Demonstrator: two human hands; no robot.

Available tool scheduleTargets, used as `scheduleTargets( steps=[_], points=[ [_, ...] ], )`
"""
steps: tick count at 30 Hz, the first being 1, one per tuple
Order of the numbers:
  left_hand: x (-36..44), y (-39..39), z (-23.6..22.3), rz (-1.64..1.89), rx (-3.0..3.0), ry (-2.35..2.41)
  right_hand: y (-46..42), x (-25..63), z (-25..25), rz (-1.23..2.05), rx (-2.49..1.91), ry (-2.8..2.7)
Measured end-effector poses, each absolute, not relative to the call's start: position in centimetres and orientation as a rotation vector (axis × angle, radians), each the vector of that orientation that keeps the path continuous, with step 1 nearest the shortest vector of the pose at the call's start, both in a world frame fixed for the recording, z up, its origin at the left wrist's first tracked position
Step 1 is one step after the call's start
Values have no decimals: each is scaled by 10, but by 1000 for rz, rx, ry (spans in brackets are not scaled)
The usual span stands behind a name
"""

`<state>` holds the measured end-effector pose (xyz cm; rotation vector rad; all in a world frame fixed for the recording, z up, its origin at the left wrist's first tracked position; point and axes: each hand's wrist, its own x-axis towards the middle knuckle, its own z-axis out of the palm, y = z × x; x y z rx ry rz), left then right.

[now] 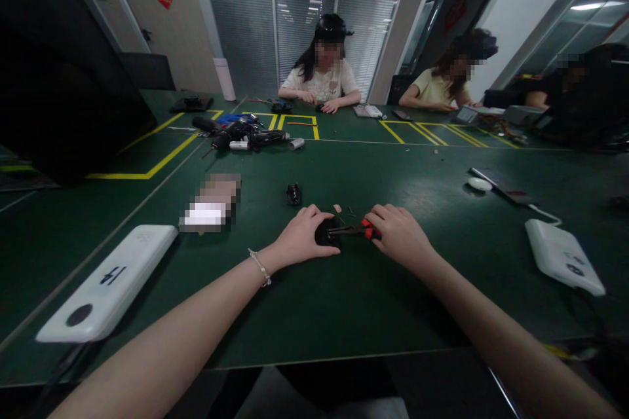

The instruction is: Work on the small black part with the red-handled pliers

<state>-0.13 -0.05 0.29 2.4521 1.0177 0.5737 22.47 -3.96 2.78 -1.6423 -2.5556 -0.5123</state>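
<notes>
My left hand (299,236) is closed over a small round black part (325,233) on the green table (344,301). My right hand (400,234) grips the red handles of a pair of pliers (354,230), whose dark jaws reach into the black part. A bracelet sits on my left wrist. Another small black piece (293,194) lies just beyond my hands, with a few tiny bits and screws (344,211) beside it.
A white power bank (111,281) lies at the left and another (563,255) at the right, next to a phone (501,184) and a white disc (479,184). A pile of tools (240,133) lies farther back. Three other people sit at the far side.
</notes>
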Motion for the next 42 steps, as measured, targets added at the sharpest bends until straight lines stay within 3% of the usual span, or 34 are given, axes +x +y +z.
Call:
scheduleTargets(
  steps=[42],
  points=[
    [-2, -2, 5, 563, 2433, 1017, -38, 228, 26, -468, -1651, -2547]
  ],
)
